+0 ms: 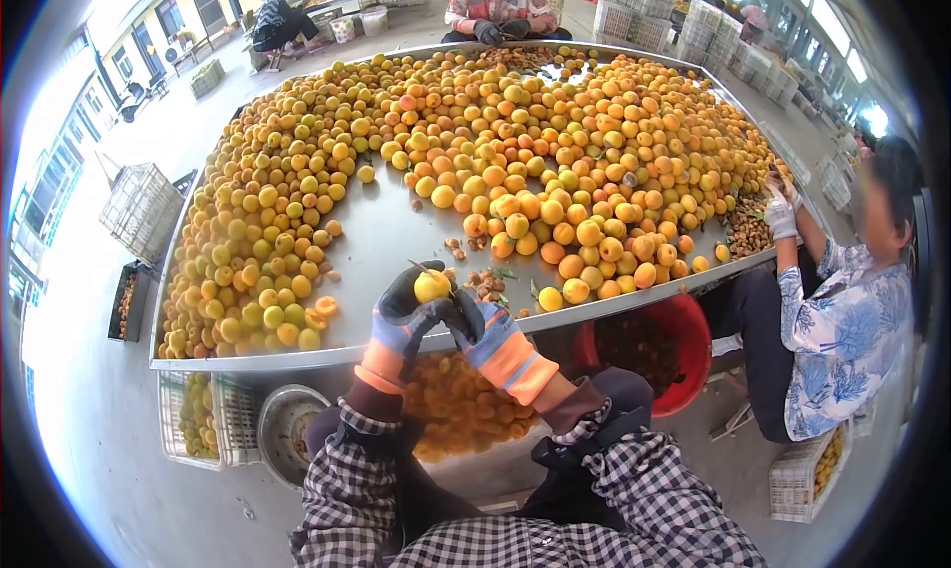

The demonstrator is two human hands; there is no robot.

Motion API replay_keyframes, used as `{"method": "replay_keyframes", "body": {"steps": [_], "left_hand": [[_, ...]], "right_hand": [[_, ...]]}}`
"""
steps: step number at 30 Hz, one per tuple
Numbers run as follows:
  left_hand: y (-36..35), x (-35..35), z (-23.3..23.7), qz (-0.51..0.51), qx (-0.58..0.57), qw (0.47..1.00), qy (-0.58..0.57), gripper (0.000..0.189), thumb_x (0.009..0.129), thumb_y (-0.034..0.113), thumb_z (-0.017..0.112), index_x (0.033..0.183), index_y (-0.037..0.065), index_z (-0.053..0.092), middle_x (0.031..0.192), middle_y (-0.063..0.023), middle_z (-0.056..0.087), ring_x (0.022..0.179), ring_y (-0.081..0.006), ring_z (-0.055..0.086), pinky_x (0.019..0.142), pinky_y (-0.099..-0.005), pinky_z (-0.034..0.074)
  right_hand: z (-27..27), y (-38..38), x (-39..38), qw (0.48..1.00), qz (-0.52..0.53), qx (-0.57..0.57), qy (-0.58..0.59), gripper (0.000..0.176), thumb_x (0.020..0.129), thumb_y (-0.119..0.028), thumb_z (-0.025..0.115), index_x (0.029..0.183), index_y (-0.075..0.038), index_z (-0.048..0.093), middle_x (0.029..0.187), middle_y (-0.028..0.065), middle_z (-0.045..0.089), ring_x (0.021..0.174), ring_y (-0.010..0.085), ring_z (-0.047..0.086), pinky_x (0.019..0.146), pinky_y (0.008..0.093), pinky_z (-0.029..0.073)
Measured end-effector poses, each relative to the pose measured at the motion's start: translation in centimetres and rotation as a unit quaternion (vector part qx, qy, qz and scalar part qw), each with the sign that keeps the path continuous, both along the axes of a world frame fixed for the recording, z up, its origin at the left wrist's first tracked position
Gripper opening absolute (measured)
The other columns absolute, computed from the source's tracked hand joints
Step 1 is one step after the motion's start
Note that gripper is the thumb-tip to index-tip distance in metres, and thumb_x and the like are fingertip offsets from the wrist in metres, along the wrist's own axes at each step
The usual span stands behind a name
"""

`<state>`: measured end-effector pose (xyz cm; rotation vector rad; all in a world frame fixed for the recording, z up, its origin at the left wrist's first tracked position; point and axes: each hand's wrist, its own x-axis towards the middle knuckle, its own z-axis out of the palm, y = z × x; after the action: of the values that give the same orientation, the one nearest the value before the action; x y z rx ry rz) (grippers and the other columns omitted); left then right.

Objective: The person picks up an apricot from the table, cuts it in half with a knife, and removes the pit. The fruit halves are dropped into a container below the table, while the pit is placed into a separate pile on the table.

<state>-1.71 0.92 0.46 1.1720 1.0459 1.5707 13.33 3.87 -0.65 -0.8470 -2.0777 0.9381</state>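
My left hand [398, 315], in an orange, blue-grey and black work glove, is closed around a yellow apricot [432, 286] above the table's near edge. Gloved the same way, my right hand [487, 332] is closed against the apricot's right side; what its fingers grip is hidden. A thin dark strip [426, 267] lies across the top of the fruit, too small to name. Just beyond my hands, a small heap of brown pits [485, 284] rests on the metal table [381, 226]. Two apricot halves [324, 309] lie to the left, cut side showing.
Whole apricots [594, 162] cover much of the raised-rim table. Beneath it stand a red tub [693, 345], a metal basin [282, 419] and a white crate [238, 424]. Split apricots [466, 405] lie below my hands. A co-worker [842, 310] sits right, another [500, 8] opposite.
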Motion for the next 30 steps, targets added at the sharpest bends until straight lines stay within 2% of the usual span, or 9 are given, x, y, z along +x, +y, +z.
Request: {"method": "replay_keyframes", "body": {"steps": [3,4,5,7,9,22,24,26,30], "left_hand": [[-0.5,1.0,0.4,-0.044,-0.041,0.994,-0.095,0.048,0.087,0.034,0.065,0.116,-0.003,0.055,0.091,-0.0094,0.066,0.079,-0.0160,0.062,0.071,-0.0265,0.051],[-0.5,2.9,1.1,0.015,-0.051,0.987,-0.154,0.045,0.090,0.040,0.059,0.111,0.000,0.056,0.077,-0.0053,0.062,0.062,-0.0131,0.058,0.059,-0.0228,0.047],[-0.5,3.3,1.0,0.013,-0.052,0.987,-0.152,0.045,0.090,0.040,0.059,0.111,0.000,0.056,0.077,-0.0053,0.062,0.062,-0.0131,0.058,0.059,-0.0228,0.047],[-0.2,4.0,1.0,-0.009,-0.148,0.929,-0.338,0.043,0.094,0.045,0.052,0.105,0.003,0.056,0.064,-0.0008,0.053,0.049,-0.0099,0.047,0.048,-0.0211,0.038],[-0.1,3.9,1.2,-0.001,-0.165,0.929,-0.332,0.042,0.095,0.045,0.048,0.103,0.005,0.055,0.058,0.0010,0.045,0.047,-0.0080,0.041,0.044,-0.0206,0.031],[-0.4,3.4,1.7,0.002,-0.180,0.933,-0.312,0.052,0.096,0.049,0.044,0.098,0.000,0.059,0.058,0.0029,0.046,0.046,-0.0063,0.040,0.041,-0.0191,0.028],[-0.2,3.2,0.7,0.011,-0.172,0.936,-0.307,0.053,0.096,0.050,0.044,0.096,0.000,0.060,0.058,0.0028,0.047,0.046,-0.0058,0.040,0.041,-0.0187,0.028],[0.2,2.0,-1.7,0.046,-0.213,0.909,-0.354,0.057,0.094,0.054,0.043,0.100,-0.001,0.058,0.098,-0.0170,0.065,0.088,-0.0235,0.061,0.085,-0.0333,0.049],[0.0,2.0,-0.5,0.069,-0.220,0.912,-0.339,0.059,0.095,0.055,0.041,0.099,-0.001,0.060,0.096,-0.0150,0.066,0.084,-0.0223,0.061,0.083,-0.0318,0.049]], "right_hand": [[0.6,-0.6,0.0,0.998,-0.037,0.007,-0.048,0.022,0.088,-0.011,0.057,0.107,-0.003,0.052,0.088,0.0212,0.062,0.083,0.0406,0.060,0.065,0.0456,0.048],[0.3,-0.7,-0.4,0.998,-0.038,0.006,-0.045,0.022,0.088,-0.011,0.057,0.107,-0.003,0.052,0.088,0.0212,0.062,0.083,0.0406,0.060,0.065,0.0456,0.048],[-0.3,-0.8,-0.7,0.999,-0.035,0.001,-0.025,0.021,0.088,-0.014,0.057,0.105,-0.003,0.052,0.086,0.0214,0.062,0.082,0.0406,0.060,0.065,0.0458,0.048],[-1.3,-0.5,-1.1,0.999,-0.036,-0.003,-0.005,0.020,0.089,-0.017,0.057,0.102,-0.003,0.053,0.084,0.0216,0.062,0.080,0.0406,0.060,0.064,0.0461,0.048],[-2.1,-0.1,-1.5,0.991,-0.058,0.015,-0.118,0.026,0.085,-0.017,0.059,0.104,-0.003,0.050,0.085,0.0204,0.064,0.079,0.0380,0.063,0.068,0.0433,0.051],[-1.9,-0.4,-2.0,0.989,-0.052,0.004,-0.135,0.025,0.086,-0.014,0.054,0.106,-0.002,0.047,0.084,0.0199,0.064,0.079,0.0372,0.064,0.068,0.0428,0.051],[-3.2,-0.4,-2.6,0.984,-0.067,0.071,-0.147,0.026,0.085,-0.013,0.054,0.107,-0.002,0.047,0.084,0.0201,0.064,0.080,0.0359,0.064,0.069,0.0420,0.051],[-3.4,-0.6,-3.1,0.978,-0.070,0.072,-0.183,0.027,0.084,-0.012,0.055,0.107,-0.002,0.047,0.085,0.0202,0.064,0.080,0.0355,0.064,0.069,0.0414,0.052],[-2.6,-0.4,-2.8,0.971,-0.043,0.088,-0.220,0.030,0.081,-0.010,0.056,0.108,-0.001,0.047,0.088,0.0204,0.065,0.083,0.0343,0.065,0.071,0.0393,0.052]]}}
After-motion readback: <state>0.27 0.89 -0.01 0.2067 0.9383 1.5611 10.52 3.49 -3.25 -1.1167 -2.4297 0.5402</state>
